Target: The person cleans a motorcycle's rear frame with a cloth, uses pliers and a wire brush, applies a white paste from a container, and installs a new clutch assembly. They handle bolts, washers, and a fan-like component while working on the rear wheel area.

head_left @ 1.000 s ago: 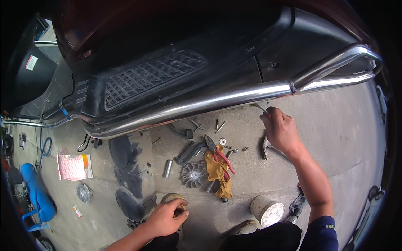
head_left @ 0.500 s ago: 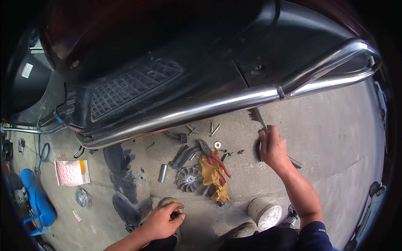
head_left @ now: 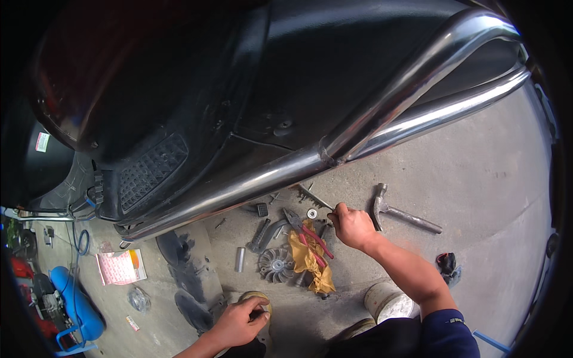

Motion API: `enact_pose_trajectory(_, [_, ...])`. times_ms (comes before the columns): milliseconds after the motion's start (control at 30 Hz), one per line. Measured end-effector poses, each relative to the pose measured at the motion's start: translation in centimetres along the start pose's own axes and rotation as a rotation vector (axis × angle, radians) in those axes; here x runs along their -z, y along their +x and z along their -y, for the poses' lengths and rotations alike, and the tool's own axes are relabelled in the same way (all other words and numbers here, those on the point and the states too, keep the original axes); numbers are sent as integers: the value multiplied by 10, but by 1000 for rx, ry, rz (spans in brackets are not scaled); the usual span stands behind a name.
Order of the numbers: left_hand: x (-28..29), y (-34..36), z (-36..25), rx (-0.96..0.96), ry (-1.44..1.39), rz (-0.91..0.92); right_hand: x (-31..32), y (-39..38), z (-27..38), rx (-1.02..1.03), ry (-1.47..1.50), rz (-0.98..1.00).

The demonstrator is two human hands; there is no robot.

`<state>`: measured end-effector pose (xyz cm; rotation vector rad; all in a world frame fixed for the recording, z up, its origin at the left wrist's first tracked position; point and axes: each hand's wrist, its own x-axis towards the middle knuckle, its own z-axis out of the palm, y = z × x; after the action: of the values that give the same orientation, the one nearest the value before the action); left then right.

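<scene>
My right hand [head_left: 353, 225] is closed round a thin metal rod [head_left: 316, 198], whose far end reaches toward the underside of the chrome tube rail [head_left: 239, 194]. That end lies close to some loose screws on the floor, and I cannot tell what it touches. A hammer [head_left: 412, 218] lies on the concrete just right of this hand. My left hand [head_left: 242, 322] hangs loosely over a shoe [head_left: 255, 295], thumb and forefinger apart, with nothing visible in it. Between the hands lie red-handled pliers [head_left: 310, 236] on crumpled brown paper [head_left: 310, 265], beside a finned fan wheel [head_left: 276, 265].
The black vehicle body [head_left: 197, 113] with its rail spans the upper view. A metal sleeve [head_left: 240, 259] and a ring washer [head_left: 311, 213] lie on the floor. Near my right knee stands a white tub [head_left: 391, 302]. A blue tank [head_left: 77, 304] and a pink-and-white packet [head_left: 121, 267] are at left.
My right hand has moved left with the rod, away from the hammer, which now shows fully. The view has shifted to the right along the rail. My left hand keeps its pose.
</scene>
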<state>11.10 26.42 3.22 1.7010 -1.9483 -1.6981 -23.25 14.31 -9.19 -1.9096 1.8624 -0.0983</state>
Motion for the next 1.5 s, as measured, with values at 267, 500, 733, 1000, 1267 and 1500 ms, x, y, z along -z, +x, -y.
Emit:
enact_pose_trajectory(267, [0, -2, -5, 34, 3, -92, 9, 28, 22, 239, 485, -695])
enact_pose_trajectory(500, [-2, -9, -6, 78, 4, -82, 4, 78, 51, 266, 596, -645])
enact_pose_trajectory(733, [0, -8, -2, 8, 23, -118, -10, 0, 28, 105, 402, -385])
enact_pose_trajectory(1000, [-2, -14, 1, 62, 60, -107, -24, 35, 118, 182, 907, -318])
enact_pose_trajectory(1267, [2, -37, 5, 111, 41, -179, -12, 114, 174, 105, 1120, -641])
enact_pose_trajectory(1500, [3, -41, 15, 128, -11, -205, -53, 135, 154, 202, 997, -802])
